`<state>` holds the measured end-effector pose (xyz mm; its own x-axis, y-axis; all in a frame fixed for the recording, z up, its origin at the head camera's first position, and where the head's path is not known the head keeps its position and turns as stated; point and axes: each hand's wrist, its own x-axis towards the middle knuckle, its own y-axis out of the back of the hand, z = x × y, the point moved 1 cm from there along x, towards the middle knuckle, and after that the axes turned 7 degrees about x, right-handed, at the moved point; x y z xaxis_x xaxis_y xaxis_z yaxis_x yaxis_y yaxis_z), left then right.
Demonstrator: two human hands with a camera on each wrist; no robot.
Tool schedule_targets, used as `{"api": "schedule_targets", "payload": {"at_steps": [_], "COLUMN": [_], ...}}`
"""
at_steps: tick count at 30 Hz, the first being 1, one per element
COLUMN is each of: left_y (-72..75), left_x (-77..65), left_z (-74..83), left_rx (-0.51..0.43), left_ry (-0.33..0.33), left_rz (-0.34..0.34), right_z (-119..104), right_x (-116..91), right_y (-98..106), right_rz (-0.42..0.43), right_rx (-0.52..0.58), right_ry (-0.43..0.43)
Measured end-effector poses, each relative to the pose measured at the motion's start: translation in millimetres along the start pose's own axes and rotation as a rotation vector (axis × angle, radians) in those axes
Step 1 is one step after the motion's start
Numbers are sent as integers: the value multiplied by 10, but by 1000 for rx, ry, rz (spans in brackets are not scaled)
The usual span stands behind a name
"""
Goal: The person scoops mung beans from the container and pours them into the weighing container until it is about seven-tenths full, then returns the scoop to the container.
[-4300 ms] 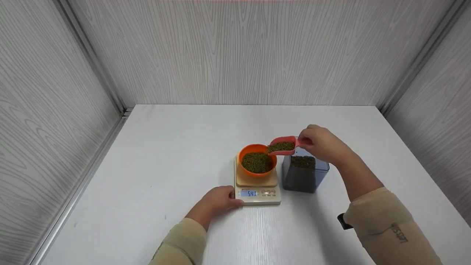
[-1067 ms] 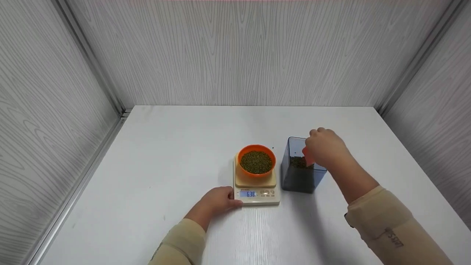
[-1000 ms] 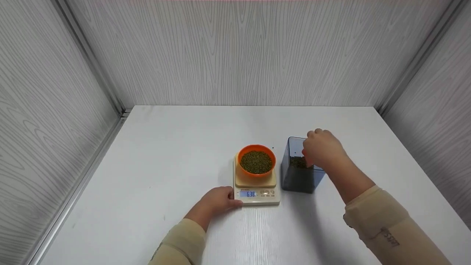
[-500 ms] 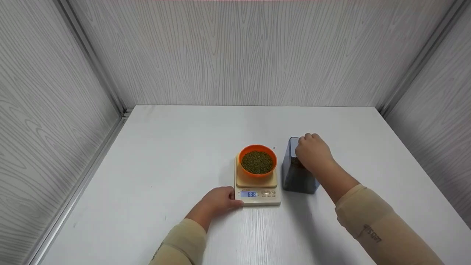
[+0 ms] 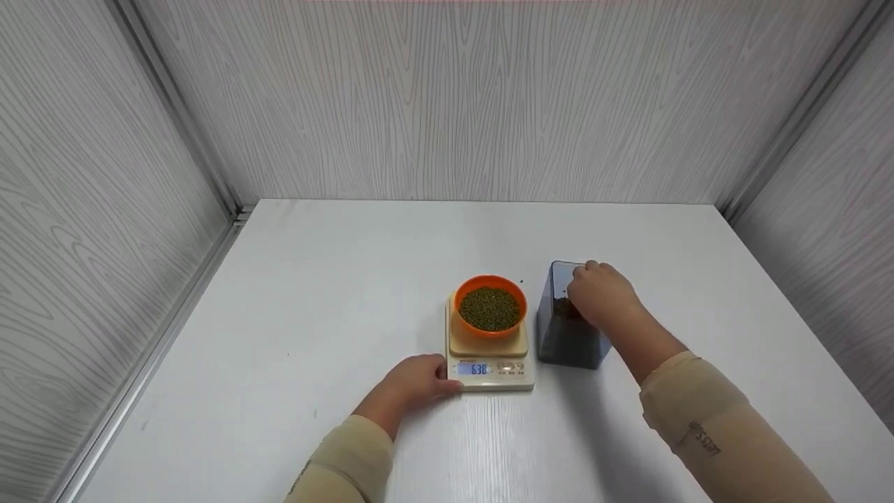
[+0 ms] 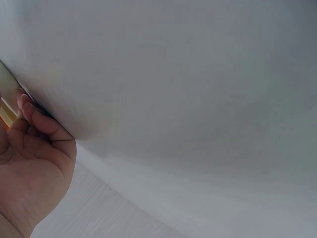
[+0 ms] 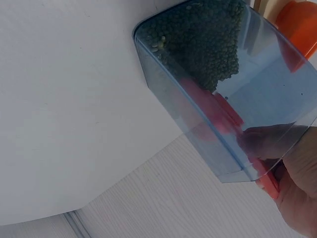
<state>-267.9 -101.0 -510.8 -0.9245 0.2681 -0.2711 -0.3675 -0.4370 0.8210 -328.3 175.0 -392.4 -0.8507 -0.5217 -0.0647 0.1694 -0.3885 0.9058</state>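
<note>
An orange bowl (image 5: 489, 334) filled with small green mung beans (image 5: 490, 307) stands on a cream kitchen scale (image 5: 520, 381), whose display shows 638. My left hand (image 5: 417, 381) grips the scale's front left corner, thumb at the front and fingers along the side; in the left wrist view those fingers are curled. To the right, a clear bluish container (image 5: 569, 348) holds more mung beans. Over its opening, my right hand (image 5: 602, 293) pinches the handle of a red scoop (image 7: 220, 110). The scoop reaches down inside at the beans; the head view hides it behind the hand.
Scale and container stand side by side on a white table (image 5: 335, 279), a narrow gap between them. A stray bean (image 5: 521, 281) lies behind the bowl. Grained panels (image 5: 447, 105) enclose the table at the back and sides.
Earlier the right hand held the bean-filled scoop over the bowl; it then lowered the scoop into the container. The display rose from 541 to 638. The left hand stayed put.
</note>
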Motion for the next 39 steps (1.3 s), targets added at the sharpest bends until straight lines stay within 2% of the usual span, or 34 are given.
{"api": "schedule_targets", "payload": {"at_steps": [5, 16, 23, 31, 39], "left_y": [-7, 10, 13, 15, 17], "left_x": [-1, -8, 0, -11, -16], "left_z": [11, 29, 11, 19, 27], "left_rx": [-15, -11, -19, -26, -22], "left_ry": [7, 9, 12, 15, 7], "left_rz": [-2, -4, -7, -7, -5], "right_z": [37, 201, 271, 287, 266], "right_x": [-9, -17, -15, -15, -13], "right_y": [-36, -107, -115, -147, -166], "right_rz": [-7, -34, -81, -128, -178], "right_rx": [31, 238, 316, 510, 644], "right_ry": [-5, 8, 18, 2, -48]}}
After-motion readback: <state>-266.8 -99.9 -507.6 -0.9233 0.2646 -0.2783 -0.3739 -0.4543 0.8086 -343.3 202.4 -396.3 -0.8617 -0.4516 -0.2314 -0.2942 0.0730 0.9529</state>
